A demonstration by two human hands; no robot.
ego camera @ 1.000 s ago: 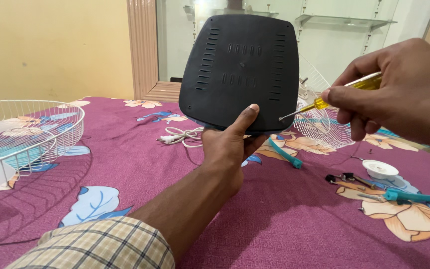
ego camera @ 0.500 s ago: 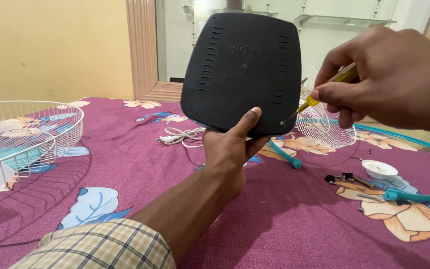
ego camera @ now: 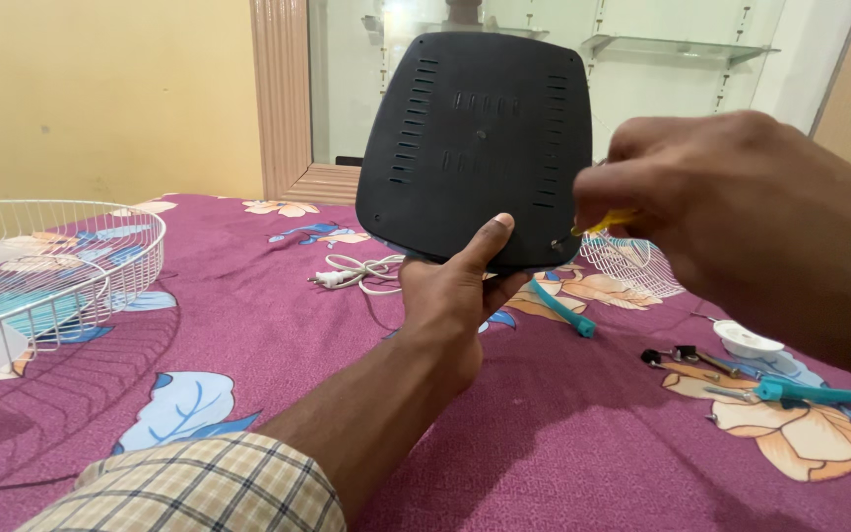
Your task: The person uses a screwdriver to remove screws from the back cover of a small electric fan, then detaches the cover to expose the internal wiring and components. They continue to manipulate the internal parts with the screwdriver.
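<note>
Moved since earlier: right hand [ego camera: 741, 212] has come in from the side, and its yellow-handled screwdriver [ego camera: 598, 225] now has its tip at the lower right corner of the black vented plastic panel [ego camera: 475, 148]; the panel stands much as it did.
Landmark: black panel, held upright above the magenta floral bedsheet [ego camera: 248, 325], in front of the glass-fronted cabinet [ego camera: 682, 59].
Largest hazard: panel tipping, I judge, if the driver pushes harder than the one supporting hand resists.
Left hand [ego camera: 455, 296]: clenched on the panel's bottom edge, thumb up its face.
Right hand: pinching the screwdriver shaft, fingers closed around it.
Slip risk: tip could skate off the corner toward the left thumb just beside it.
Open room: bare sheet left of the panel, up to the white wire fan guard [ego camera: 51, 266].
Crowded side: right of the panel lie a second wire guard [ego camera: 632, 264], a teal strip [ego camera: 563, 310], a small white cap [ego camera: 746, 340] and dark loose parts [ego camera: 682, 357].
Snag: white power cord [ego camera: 357, 271] just left of the panel's base.
</note>
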